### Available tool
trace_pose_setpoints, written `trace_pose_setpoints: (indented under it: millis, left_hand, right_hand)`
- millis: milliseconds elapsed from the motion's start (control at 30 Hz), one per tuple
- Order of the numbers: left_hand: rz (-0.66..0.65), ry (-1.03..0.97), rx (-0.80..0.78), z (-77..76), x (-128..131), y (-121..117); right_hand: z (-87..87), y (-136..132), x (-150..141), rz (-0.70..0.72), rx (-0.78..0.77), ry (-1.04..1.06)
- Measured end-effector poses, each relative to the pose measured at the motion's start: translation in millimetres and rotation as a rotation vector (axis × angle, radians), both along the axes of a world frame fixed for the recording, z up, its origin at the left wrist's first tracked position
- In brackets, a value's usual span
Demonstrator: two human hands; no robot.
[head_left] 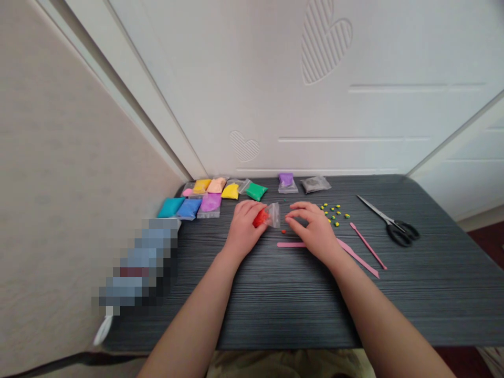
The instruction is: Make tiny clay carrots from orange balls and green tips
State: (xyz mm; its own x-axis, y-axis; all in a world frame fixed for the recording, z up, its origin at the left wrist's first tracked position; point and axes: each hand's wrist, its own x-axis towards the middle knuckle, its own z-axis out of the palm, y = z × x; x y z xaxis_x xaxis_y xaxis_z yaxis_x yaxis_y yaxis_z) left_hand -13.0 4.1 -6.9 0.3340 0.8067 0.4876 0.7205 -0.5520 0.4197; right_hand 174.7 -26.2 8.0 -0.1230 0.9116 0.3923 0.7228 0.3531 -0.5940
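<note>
My left hand [244, 227] is closed around a small clear zip bag of red modelling clay [261, 217], whose open-looking clear end [274, 214] points right. Just right of the bag, my right hand [313, 227] is held with thumb and fingers apart, nothing visible between them. A tiny red clay piece [283, 231] lies on the table between the hands. Beyond my right hand sit several small yellow-and-green clay pieces [333, 213]. A pink modelling knife [360, 258] passes partly under my right hand, and a thin pink modelling tool [368, 245] lies beside it.
Black-handled scissors [388, 220] lie at the right. Bags of coloured clay, among them green [256, 191], blue [189, 208] and purple [286, 181], line the back and left. A grey bag [315, 184] is near the white panel. A blurred-out object [142, 262] stands at the left edge.
</note>
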Motion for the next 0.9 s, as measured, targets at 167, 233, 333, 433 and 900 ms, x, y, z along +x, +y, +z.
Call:
trace_pose_setpoints:
  millis: [167, 233, 333, 433, 900]
  left_hand:
    - [0.132, -0.082, -0.053, -5.1, -7.4, 7.2]
    - [0.176, -0.111, -0.064, -6.7, -9.7, 9.0]
    - [0.205, -0.136, -0.075, -7.9, -11.8, 10.4]
    - [0.212, -0.148, -0.089, -8.1, -12.5, 10.8]
    - [0.257, -0.234, -0.133, -11.3, -13.3, 11.6]
  right_hand:
    - [0.4, -0.2, 2.4, 0.044, -0.049, -0.005]
    - [-2.7, -1.7, 0.5, 0.085, -0.075, -0.044]
    - [-9.7, -3.9, -2.2, 0.124, -0.096, -0.112]
    - [-16.0, -4.2, -2.3, 0.156, -0.108, -0.162]
    - [3.6, -6.7, -5.3, 0.117, -0.208, 0.215]
